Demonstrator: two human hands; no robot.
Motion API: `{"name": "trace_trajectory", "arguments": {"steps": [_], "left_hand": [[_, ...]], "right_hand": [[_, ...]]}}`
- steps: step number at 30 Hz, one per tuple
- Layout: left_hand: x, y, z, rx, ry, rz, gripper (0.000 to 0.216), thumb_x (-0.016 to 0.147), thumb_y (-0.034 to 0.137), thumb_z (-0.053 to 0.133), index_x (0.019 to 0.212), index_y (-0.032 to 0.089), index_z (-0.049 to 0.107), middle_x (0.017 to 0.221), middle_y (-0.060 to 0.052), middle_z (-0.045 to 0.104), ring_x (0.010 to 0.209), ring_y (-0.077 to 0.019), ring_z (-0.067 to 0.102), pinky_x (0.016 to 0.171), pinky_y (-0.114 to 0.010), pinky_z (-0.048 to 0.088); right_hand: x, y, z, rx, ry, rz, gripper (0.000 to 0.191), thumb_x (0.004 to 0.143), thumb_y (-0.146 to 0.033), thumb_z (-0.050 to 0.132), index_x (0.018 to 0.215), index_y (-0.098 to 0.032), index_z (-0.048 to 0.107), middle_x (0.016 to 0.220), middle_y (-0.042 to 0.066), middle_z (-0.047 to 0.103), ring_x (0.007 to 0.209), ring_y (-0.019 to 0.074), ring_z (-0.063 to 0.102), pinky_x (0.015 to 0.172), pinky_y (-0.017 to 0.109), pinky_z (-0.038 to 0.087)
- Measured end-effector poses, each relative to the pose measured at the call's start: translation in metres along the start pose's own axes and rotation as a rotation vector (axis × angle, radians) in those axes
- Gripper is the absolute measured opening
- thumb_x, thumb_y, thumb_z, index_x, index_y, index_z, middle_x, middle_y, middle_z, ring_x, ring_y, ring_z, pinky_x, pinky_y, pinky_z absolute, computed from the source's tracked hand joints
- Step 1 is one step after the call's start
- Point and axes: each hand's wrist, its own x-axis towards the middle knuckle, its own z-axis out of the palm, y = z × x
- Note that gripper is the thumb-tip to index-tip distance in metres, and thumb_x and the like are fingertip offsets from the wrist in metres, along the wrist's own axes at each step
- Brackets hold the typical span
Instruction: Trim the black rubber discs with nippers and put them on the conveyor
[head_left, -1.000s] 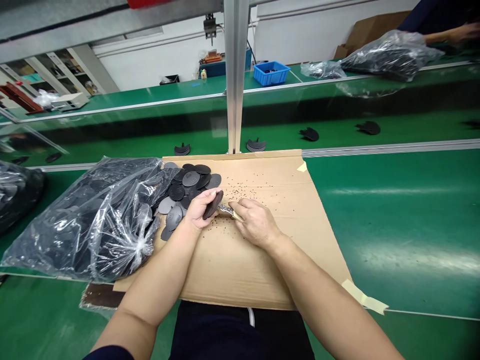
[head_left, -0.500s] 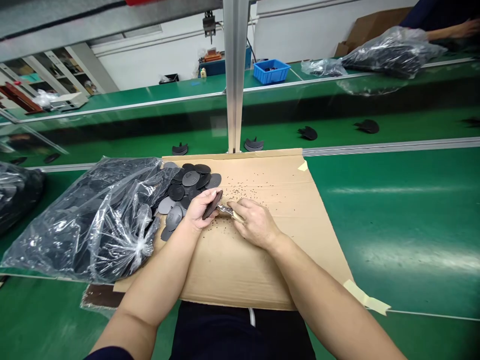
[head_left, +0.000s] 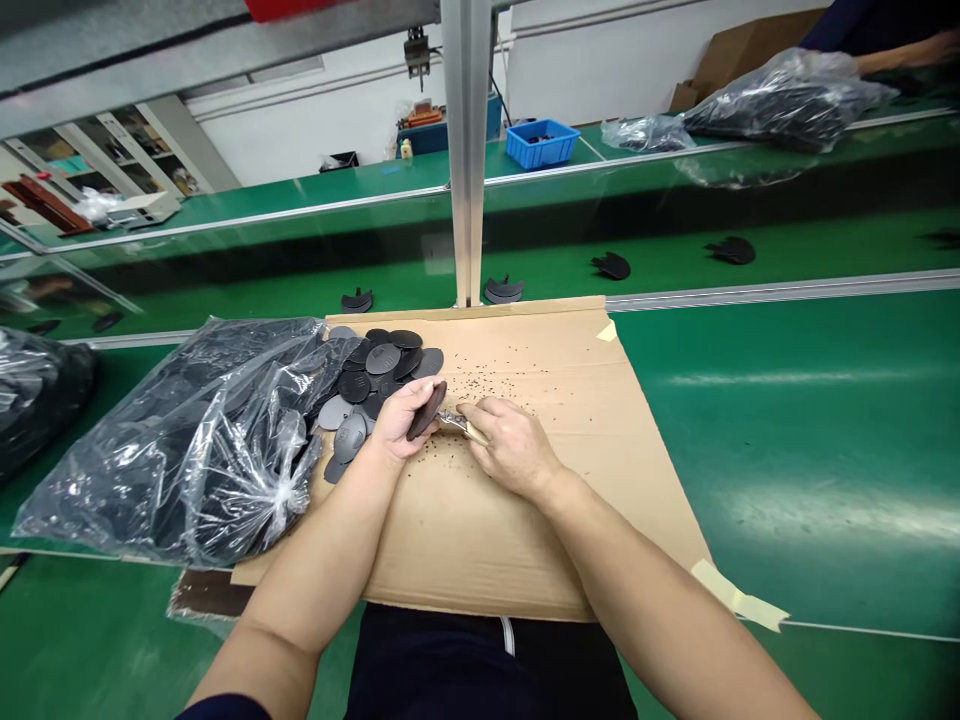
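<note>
Holding disc (head_left: 427, 409) edge-up, left hand (head_left: 397, 420) | right hand (head_left: 510, 445) grips knife (head_left: 459, 425) | bare cardboard (head_left: 585, 420) rightward

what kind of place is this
Likely a factory assembly line: a green conveyor belt carrying black parts, a bag of identical discs on cardboard, another worker's arm beyond.

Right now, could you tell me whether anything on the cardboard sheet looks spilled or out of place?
Yes. Small dark specks lie scattered over the cardboard sheet, beside the left hand holding a dark disc and the right hand holding a small tool. Discs also spill loosely from the plastic bag.
</note>
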Motion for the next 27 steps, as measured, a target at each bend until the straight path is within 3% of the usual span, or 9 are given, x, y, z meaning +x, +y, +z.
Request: {"name": "trace_trajectory", "arguments": {"steps": [13,20,27], "left_hand": [[0.002,-0.002,-0.002,-0.060,-0.007,-0.025,0.014,0.075,0.012,0.065,0.089,0.012,0.061,0.070,0.000,0.055,0.044,-0.0040,0.044,0.029,-0.010,0.024],[-0.006,0.003,-0.003,-0.258,-0.100,-0.092,0.011,0.084,0.014,0.051,0.090,0.015,0.060,0.077,-0.004,0.052,0.053,-0.0052,0.041,0.034,-0.009,0.022],[-0.004,0.003,-0.010,-0.245,-0.120,-0.026,0.016,0.089,0.022,0.048,0.093,0.018,0.063,0.079,-0.005,0.050,0.055,-0.0061,0.038,0.034,-0.011,0.020]], "right_hand": [[-0.001,-0.003,0.000,-0.045,-0.001,0.033,0.032,0.085,-0.016,0.051,0.114,-0.021,0.065,0.089,0.006,0.064,0.080,0.0193,0.057,0.074,0.029,0.045],[0.002,0.009,0.012,0.299,0.304,-0.005,0.033,0.085,-0.019,0.051,0.116,-0.017,0.061,0.102,0.009,0.064,0.096,0.0208,0.059,0.092,0.035,0.049],[0.006,0.023,0.013,0.301,0.350,0.100,0.040,0.086,-0.025,0.052,0.125,-0.016,0.056,0.119,0.013,0.062,0.111,0.0267,0.058,0.100,0.045,0.046]]}}
